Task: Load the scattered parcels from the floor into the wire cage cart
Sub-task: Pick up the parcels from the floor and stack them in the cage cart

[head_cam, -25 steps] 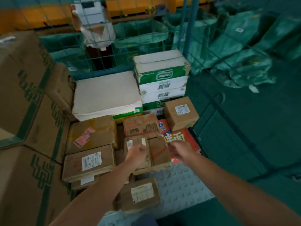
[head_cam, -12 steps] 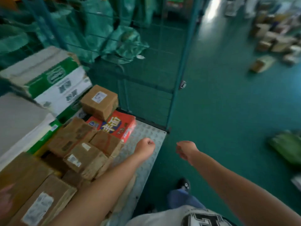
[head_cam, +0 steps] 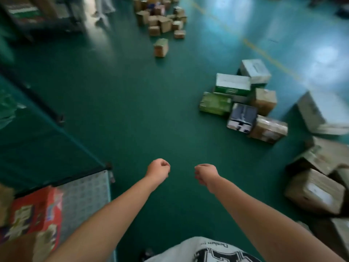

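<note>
Both the left hand (head_cam: 158,168) and the right hand (head_cam: 205,173) hang over the dark green floor (head_cam: 143,103) with fingers loosely curled and holding nothing. The wire cage cart (head_cam: 85,193) sits at lower left with a red printed carton (head_cam: 36,214) on its deck. The nearest scattered parcels are the cluster of green, white and brown cardboard boxes (head_cam: 243,103) ahead to the right, well apart from the hands; the person would do best to walk there, take 1 box by opposite sides with both hands, and carry it level to the cart.

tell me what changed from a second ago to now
The view swung right, away from the cart's stacked boxes to the floor parcels. The left hand came off the small box in the cart and now hangs beside the right hand. Both stay loosely curled, holding nothing.
</note>
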{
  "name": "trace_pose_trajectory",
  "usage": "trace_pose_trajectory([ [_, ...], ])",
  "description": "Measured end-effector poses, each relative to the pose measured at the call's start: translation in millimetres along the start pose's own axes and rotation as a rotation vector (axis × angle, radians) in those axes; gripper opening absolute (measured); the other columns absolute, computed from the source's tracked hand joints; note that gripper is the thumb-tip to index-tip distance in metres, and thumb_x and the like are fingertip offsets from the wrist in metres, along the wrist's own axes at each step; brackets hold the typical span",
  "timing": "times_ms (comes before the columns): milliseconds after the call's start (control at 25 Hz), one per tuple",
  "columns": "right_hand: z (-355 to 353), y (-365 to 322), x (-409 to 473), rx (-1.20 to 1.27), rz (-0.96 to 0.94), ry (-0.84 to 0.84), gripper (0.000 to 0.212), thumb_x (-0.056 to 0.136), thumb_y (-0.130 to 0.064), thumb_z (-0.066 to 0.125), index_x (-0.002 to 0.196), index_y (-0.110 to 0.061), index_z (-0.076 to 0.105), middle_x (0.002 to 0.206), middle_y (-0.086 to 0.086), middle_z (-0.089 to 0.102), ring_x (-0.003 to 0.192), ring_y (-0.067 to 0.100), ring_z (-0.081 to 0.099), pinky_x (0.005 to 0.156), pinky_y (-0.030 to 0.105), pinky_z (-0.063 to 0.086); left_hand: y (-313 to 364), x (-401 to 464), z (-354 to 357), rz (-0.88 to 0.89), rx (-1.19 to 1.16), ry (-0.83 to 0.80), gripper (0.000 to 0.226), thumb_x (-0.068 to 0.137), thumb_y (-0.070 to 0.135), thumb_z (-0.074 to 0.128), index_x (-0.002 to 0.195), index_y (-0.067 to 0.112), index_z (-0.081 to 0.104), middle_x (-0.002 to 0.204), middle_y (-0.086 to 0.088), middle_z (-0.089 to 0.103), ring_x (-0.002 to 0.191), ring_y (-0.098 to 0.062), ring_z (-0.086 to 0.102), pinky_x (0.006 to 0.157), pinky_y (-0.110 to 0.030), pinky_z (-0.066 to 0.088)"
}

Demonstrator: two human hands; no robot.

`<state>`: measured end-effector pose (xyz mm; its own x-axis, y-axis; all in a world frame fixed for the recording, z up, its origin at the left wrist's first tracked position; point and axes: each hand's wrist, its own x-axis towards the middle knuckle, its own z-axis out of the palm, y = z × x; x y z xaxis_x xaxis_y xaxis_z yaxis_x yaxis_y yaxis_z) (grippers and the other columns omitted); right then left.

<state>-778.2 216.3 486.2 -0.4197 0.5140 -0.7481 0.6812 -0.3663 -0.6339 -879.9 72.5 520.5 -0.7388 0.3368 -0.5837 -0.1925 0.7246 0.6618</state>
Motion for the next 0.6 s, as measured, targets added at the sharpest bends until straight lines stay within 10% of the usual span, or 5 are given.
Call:
trace_pose_trajectory([
  [280, -205, 5, 73, 0.181, 0.103, 0.216, 0.009, 0.089, -0.007, 0.049, 0.086, -0.008, 0.058, 0.077, 0.007, 0.049, 0.065, 0.019, 0.038, 0.051, 0.026, 0.023, 142, 26, 176, 0.133, 0.166, -0.216, 0.017, 0.089, 0.007, 0.047, 0.083, 0.018, 0.057, 0.084, 0.001, 0.062, 0.078, -0.019, 0.063, 0.074, -0.031, 0.051],
  [320, -224, 4, 86, 0.207, 0.119, 0.251, 0.025, 0.087, -0.006, 0.048, 0.089, -0.024, 0.031, 0.077, 0.006, 0.046, 0.065, 0.018, 0.034, 0.052, 0.026, 0.020, 156, 33, 193, 0.145, 0.187, -0.249, 0.018, 0.089, 0.006, 0.047, 0.081, 0.019, 0.057, 0.084, 0.001, 0.062, 0.077, -0.019, 0.063, 0.071, -0.030, 0.050],
  [400, -258, -4, 118, 0.262, 0.141, 0.266, 0.024, 0.087, -0.006, 0.048, 0.104, 0.011, 0.050, 0.076, 0.006, 0.045, 0.064, 0.018, 0.032, 0.053, 0.027, 0.018, 185, 60, 222, 0.157, 0.239, -0.286, 0.019, 0.088, 0.006, 0.048, 0.078, 0.020, 0.056, 0.082, 0.000, 0.062, 0.075, -0.020, 0.062, 0.069, -0.029, 0.049],
  [600, -318, -61, 190, 0.329, 0.185, 0.311, 0.007, 0.093, -0.008, 0.050, 0.095, -0.011, 0.055, 0.072, 0.004, 0.053, 0.056, 0.015, 0.043, 0.044, 0.023, 0.029, 263, 165, 265, 0.123, 0.309, -0.306, 0.019, 0.087, 0.005, 0.047, 0.078, 0.019, 0.057, 0.084, -0.003, 0.063, 0.075, -0.021, 0.061, 0.071, -0.032, 0.051],
])
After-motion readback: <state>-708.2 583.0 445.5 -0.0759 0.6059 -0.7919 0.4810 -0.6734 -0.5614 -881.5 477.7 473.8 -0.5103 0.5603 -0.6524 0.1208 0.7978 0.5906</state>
